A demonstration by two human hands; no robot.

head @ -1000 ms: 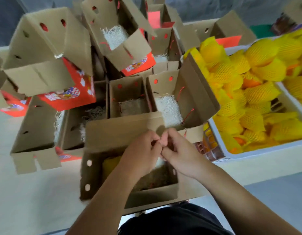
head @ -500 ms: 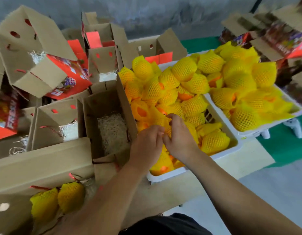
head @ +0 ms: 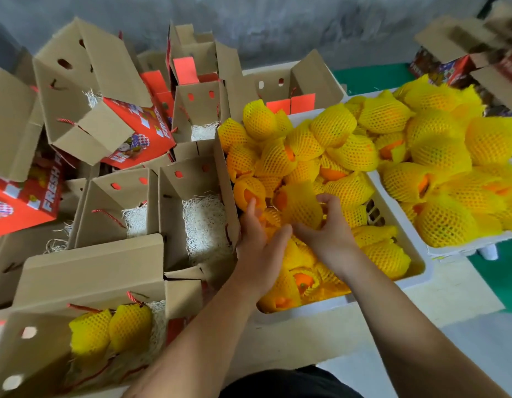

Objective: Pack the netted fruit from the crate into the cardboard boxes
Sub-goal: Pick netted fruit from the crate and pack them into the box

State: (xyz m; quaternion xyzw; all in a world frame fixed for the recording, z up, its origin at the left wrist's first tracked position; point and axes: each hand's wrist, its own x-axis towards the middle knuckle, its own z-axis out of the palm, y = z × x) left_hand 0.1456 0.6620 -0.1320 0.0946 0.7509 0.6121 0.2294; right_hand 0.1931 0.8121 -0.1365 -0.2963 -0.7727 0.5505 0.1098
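Two netted fruit (head: pixel 111 330) already in nearest cardboard box (head: pixel 42 354), bench's near-left corner. More heaped in white crate (head: pixel 412 271), bench's right side, under both hands. Yellow foam mesh, orange skin showing through. Left hand (head: pixel 257 248) fingers straight, touching pile. Right hand (head: pixel 323 234) fingers curled round one fruit (head: pixel 302 205).

- pale table (head: pixel 320 337), bare strip lower centre of frame
- white crate (head: pixel 415 278) of netted fruit, centre right
- second white crate (head: pixel 461 248), far right, just beside it
- open cardboard boxes (head: pixel 125 214), left half, some stacked and tilted
- nearest box (head: pixel 42 349), lower left
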